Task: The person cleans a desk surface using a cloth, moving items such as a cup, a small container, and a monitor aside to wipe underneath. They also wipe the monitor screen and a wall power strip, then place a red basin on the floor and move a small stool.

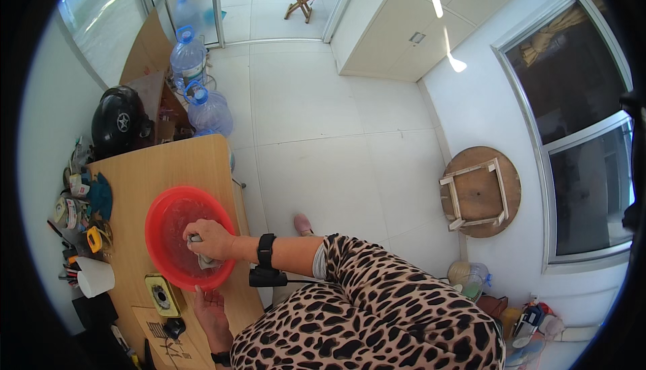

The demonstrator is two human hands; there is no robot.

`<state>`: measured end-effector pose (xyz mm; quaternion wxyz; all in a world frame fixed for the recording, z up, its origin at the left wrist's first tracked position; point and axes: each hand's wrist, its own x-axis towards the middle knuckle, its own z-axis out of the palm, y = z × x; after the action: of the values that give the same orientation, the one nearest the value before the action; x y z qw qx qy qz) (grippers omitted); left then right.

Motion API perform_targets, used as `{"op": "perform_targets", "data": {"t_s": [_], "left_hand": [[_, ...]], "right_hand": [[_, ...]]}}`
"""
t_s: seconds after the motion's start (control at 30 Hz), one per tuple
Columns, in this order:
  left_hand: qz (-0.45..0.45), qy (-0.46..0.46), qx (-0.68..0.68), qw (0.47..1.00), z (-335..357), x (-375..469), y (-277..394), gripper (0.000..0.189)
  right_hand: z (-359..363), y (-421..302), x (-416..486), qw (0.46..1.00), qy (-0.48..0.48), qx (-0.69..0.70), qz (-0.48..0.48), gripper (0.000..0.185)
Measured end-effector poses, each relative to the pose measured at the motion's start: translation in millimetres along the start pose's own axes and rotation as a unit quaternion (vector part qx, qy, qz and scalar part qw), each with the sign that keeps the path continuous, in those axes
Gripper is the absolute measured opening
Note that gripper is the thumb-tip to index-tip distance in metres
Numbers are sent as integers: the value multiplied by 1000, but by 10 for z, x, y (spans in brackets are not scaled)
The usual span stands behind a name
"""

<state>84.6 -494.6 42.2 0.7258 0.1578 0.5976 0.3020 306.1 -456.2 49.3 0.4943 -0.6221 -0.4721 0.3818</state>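
A red plastic basin (157,208) stands on the wooden table (199,155) and holds water that looks bubbly. Over the basin, my right hand (214,238) is closed around a greyish wet cloth (207,263), part of which hangs below the fingers near the water. My left hand (211,307) is at the basin's near rim, palm up, with its fingertips close to or touching the rim; nothing is seen in it. A yellow metal tin (174,297) lies beside the basin, left of my left hand.
Along the table's left side are a yellow tape measure (94,239), a white cup (96,277) and a teal cloth (101,196). Past the table's far end sit a black helmet (118,121) and large water bottles (209,112). A round wooden tabletop (477,191) leans against the right wall.
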Motion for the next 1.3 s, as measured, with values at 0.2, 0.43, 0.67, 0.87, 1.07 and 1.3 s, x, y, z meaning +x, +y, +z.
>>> {"op": "perform_targets", "data": {"t_s": [0.2,0.43,0.67,0.87,1.07,1.3], "left_hand": [[-38,-176,-48,982,40,481,-37,31],[30,-116,4,993,-363,949,-32,12],[335,-139,531,766,113,485,180,16],[140,-109,400,899,1073,413,2,12],[-36,-108,291,950,2043,501,-446,9],[-171,-272,213,923,3524,447,-1291,22]], "right_hand": [[1,126,-17,988,-8,145,61,24],[-452,150,-114,952,-40,277,127,26],[-1471,8,-220,908,-9,405,107,23],[-2519,-224,-444,940,71,332,-15,24],[-3446,-229,-866,969,144,177,-95,32],[-4605,318,-1381,942,287,165,-49,56]]}}
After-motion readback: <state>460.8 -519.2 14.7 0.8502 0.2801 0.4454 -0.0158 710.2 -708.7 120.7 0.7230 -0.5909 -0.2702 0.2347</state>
